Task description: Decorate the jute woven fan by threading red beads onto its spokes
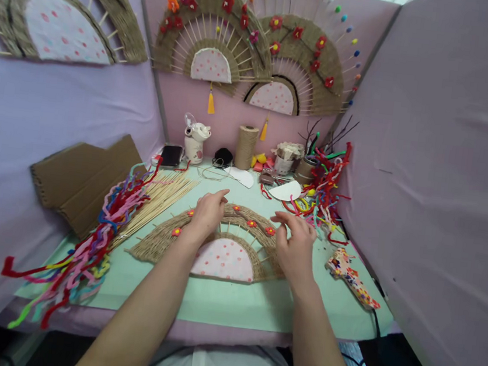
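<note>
Half-round brown-twine fan with red flowers [225, 258] flat toward front edge of pale-green surface [251, 310], probably for two-handed reach. My left grip [211, 211] over its arc, closure and hold can't tell; right grip [296, 242] by right end, fingers partly parted, seemingly bare.

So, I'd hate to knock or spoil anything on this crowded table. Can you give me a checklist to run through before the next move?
1. Fan lying on the table, dotted panel toward the person: ok.
2. Red flowers on the woven band: ok, several show; how firmly they hold: cannot tell.
3. Left hand and right hand empty: cannot tell; nothing clearly shows in the fingers.
4. Patterned glue gun lying apart from the fan, on the right: ok; whether it is hot: cannot tell.
5. Left bundle of pipe cleaners fully on the table: not ok; its ends hang past the front edge.
</note>
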